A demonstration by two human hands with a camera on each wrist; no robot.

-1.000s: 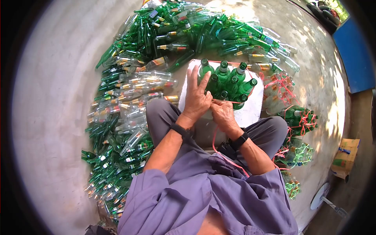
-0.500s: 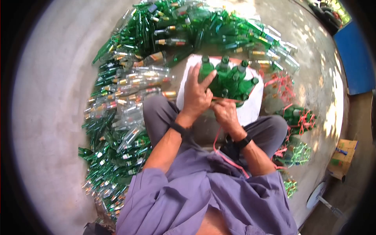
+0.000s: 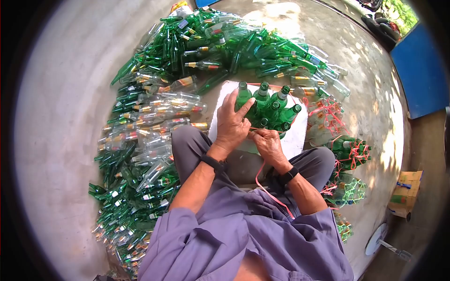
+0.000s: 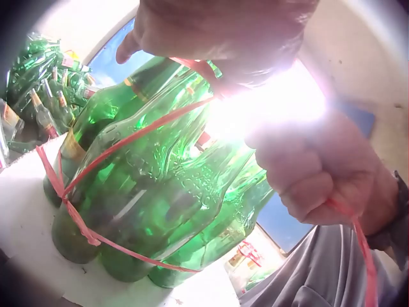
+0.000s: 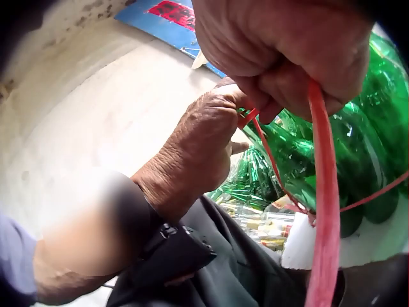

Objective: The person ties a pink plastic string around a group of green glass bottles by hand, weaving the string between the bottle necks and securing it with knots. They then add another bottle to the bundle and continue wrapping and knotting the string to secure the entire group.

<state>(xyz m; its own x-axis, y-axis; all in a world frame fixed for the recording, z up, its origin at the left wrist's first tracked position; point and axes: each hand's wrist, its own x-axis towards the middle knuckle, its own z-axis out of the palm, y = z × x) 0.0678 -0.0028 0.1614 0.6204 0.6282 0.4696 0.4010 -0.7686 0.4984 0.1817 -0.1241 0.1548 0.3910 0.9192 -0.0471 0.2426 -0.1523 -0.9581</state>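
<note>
A cluster of green glass bottles (image 3: 263, 99) stands upright on a white slab (image 3: 295, 136). Red plastic ribbon (image 4: 137, 136) runs round their bodies, knotted low at one side, and crosses up toward the necks. My left hand (image 3: 229, 129) lies over the near left of the cluster, two fingers spread along the bottles; its thumb side pinches the ribbon. Just to its right, my right hand (image 3: 267, 143) grips the same ribbon with curled fingers. From that fist the loose ribbon end (image 5: 324, 192) hangs down toward the lap. Glare hides part of the ribbon between the hands in the left wrist view.
Loose green and clear bottles (image 3: 159, 110) lie heaped to the left and beyond the slab. Several ribbon-tied bundles (image 3: 349, 152) stand at the right. Farther right are a cardboard box (image 3: 405, 193) and a blue panel (image 3: 419, 70). Bent knees (image 3: 313, 164) flank the slab.
The head view tilts slightly, so the slab and bottles appear lower and a little left. Both hands keep nearly the same places and hold on the ribbon.
</note>
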